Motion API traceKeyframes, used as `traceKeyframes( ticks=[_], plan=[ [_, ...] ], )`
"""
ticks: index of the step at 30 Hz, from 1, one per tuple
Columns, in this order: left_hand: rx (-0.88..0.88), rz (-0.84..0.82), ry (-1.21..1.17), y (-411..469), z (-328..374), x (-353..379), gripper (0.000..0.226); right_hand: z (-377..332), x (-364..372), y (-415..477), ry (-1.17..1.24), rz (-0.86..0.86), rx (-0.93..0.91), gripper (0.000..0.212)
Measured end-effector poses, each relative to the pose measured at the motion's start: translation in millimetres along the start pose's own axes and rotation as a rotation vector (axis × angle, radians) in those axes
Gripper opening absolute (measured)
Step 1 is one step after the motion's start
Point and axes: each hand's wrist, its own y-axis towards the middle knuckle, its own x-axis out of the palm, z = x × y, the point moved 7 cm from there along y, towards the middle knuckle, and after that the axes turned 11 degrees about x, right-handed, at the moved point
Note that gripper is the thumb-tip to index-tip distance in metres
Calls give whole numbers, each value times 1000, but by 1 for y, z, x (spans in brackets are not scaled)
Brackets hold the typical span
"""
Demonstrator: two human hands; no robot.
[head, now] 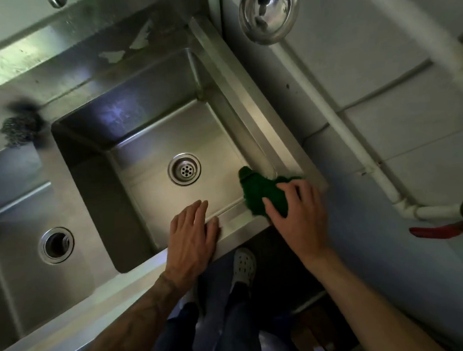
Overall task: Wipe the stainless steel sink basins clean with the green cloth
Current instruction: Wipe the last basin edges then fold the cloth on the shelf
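A stainless steel sink has two basins. The right basin (144, 143) has a round drain strainer (184, 168) in its floor; the left basin (15, 220) has an open drain hole (56, 245). The green cloth (259, 194) lies bunched over the right basin's near right corner, on the rim. My right hand (297, 214) presses on it, thumb and fingers spread over the cloth. My left hand (192, 233) rests flat on the front rim, fingers straight and reaching over the basin's edge.
A steel wool scourer (20, 131) sits on the back ledge between the basins. A metal ladle bowl (268, 9) hangs on the tiled wall at the right. White pipes (340, 128) run down that wall to a valve with a red handle (439, 231). My feet stand below the front rim.
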Motion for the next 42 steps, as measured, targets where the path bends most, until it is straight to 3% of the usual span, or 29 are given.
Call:
traceKeyframes(
  ticks=[2, 5, 8, 12, 15, 19, 22, 26, 30, 37, 42],
  plan=[
    [10, -2, 4, -1, 3, -3, 61, 6, -2, 14, -42, -3, -21, 36],
    [21, 0, -18, 1, 7, -6, 60, 20, -3, 42, -33, 10, 94, 30],
    [16, 10, -61, 1, 5, -7, 57, -2, 8, 16, -57, 35, 130, 34],
    [49, 15, -128, 0, 3, -7, 54, -54, 29, -42, -95, -17, -4, 35],
    [115, 26, -192, -7, -2, -12, 53, -52, 29, -30, -126, -5, -82, 31],
    [192, 13, -84, -33, -37, -24, 54, -20, 16, 5, -114, 85, 245, 33],
    [161, -5, -10, -58, -75, -29, 55, -50, 22, -20, -107, 113, 318, 32],
    [114, -8, -10, -74, -92, -31, 57, -123, 47, -90, -70, 0, 138, 32],
    [143, -3, -34, -72, -89, -32, 54, -127, 55, -100, -117, -51, -81, 34],
    [135, 15, -45, -72, -89, -31, 51, -40, 25, -18, -126, 115, 292, 41],
    [123, 19, -52, -73, -90, -31, 44, -98, 46, -73, -81, 54, 236, 41]
  ],
)
